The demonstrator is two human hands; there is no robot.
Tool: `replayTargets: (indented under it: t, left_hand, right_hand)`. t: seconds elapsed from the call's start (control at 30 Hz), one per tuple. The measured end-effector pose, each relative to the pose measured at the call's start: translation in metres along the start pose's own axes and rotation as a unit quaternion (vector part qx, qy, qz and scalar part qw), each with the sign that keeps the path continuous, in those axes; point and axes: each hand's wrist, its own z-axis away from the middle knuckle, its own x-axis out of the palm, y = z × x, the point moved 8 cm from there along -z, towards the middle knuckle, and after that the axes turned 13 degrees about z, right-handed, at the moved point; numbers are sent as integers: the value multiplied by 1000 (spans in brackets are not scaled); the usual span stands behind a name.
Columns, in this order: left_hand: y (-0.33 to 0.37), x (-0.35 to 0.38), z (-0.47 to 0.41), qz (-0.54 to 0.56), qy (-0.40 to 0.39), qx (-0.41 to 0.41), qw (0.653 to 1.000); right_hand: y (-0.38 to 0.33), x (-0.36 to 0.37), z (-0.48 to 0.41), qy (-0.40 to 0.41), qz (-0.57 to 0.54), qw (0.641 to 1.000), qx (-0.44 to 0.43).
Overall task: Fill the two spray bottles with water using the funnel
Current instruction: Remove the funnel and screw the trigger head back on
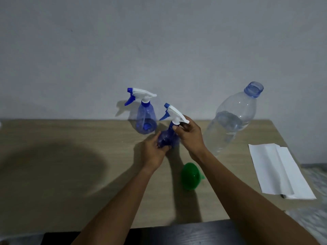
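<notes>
Both hands on the near spray bottle (167,138) now, just beyond the green funnel (190,175). Tilted, white trigger head (177,114) leaning up and away from the funnel, blue nozzle pointing left. Cannot tell whether the base touches the tabletop (53,131).

Left hand (154,152) low on the blue belly, fingers curled round and under it, gripping firmly. Right hand (191,137) higher up, at the neck, thumb and fingertips pinching the collar right under the trigger head. Head seated on the neck, not off yet.

Down to the funnel itself: lying on its side on the tabletop, wide mouth turned left, short spout poking right. Untouched, tucked between the two forearms, closer to the right one.

Farther beyond the funnel and a little left, the far spray bottle (146,119). Upright, close to the wall (159,41), clear blue body, white trigger head screwed on, nozzle aimed left. Well apart from both hands.

Beyond the funnel and off to the right, the big clear water bottle (231,121). Standing, cap off, blue-tinted neck open at the top, water line showing partway up the body. Just beside the right hand, not touched.

Right of the funnel, well apart, a folded white paper (279,170) lying flat near the tabletop's right edge.

Left of the funnel, a broad dark shadow across the wood.
</notes>
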Motion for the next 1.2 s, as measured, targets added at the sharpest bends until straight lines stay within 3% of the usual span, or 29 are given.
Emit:
replayTargets:
  t: [0.27, 0.67, 0.87, 1.07, 1.2]
  left_hand:
    - [3, 17, -13, -95, 45, 102, 989]
    - [7, 26, -33, -149, -18, 59, 987]
    - [21, 14, -12, -138, -4, 63, 988]
    - [46, 19, 41, -166, -11, 70, 984]
    - [75, 53, 69, -157, -14, 125, 979]
  right_hand:
    - [39, 1, -22, 50, 108, 992, 30]
    - [24, 22, -55, -55, 258, 965, 6]
    - [-1, 13, -24, -60, 191, 980, -4]
    - [-17, -24, 65, -85, 157, 980, -94]
    - [-3, -93, 110, -26, 173, 980, -91]
